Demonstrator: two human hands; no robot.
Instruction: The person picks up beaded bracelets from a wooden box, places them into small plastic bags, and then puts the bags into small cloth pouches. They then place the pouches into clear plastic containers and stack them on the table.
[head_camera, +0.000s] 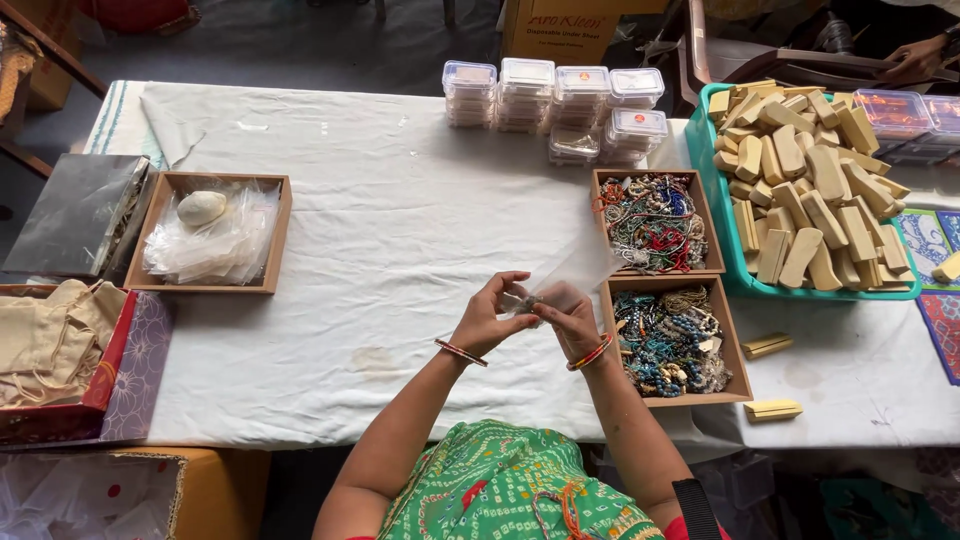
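Observation:
Both my hands meet over the white cloth near the table's front. My left hand (490, 315) and my right hand (565, 315) pinch a small clear plastic pouch (585, 272) with a bit of dark beaded jewellery (525, 301) at its mouth. Bangles ring both wrists. Just right of my right hand stands a wooden box of blue and brown bead strings (672, 340). Behind it is a second wooden box of mixed red, green and white bead strings (655, 222).
A wooden tray (275, 235) at left holds clear pouches and a pale stone. Stacked clear lidded boxes (555, 105) stand at the back. A green crate (700, 140) of tan wooden blocks sits at right, two loose blocks (768, 345) nearby. Cloth bags (50, 340) lie far left.

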